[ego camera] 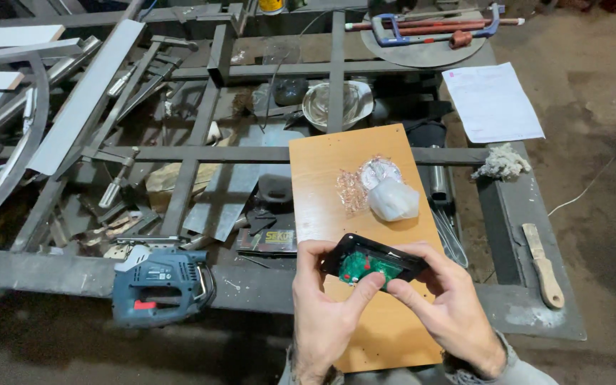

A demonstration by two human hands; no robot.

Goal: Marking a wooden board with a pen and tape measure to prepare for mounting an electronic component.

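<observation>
Both my hands hold a small black plastic case [373, 260] with a green circuit board inside it, just above a wooden board [329, 178]. My left hand [326, 306] grips the case's left end, thumb pressed on the green board. My right hand [445, 299] grips the right end, its fingers over the edge. Farther up the board lie a tangle of thin copper wire [351, 189] and a white plastic bag [393, 199] next to a round shiny lid [380, 171].
A blue jigsaw [158, 284] lies on the metal frame [51, 267] to the left. A wooden-handled tool [543, 264], a paper sheet [492, 102], a rag [502, 162], a hacksaw [436, 27] and a metal bowl [318, 105] surround the board. Scrap metal fills the left.
</observation>
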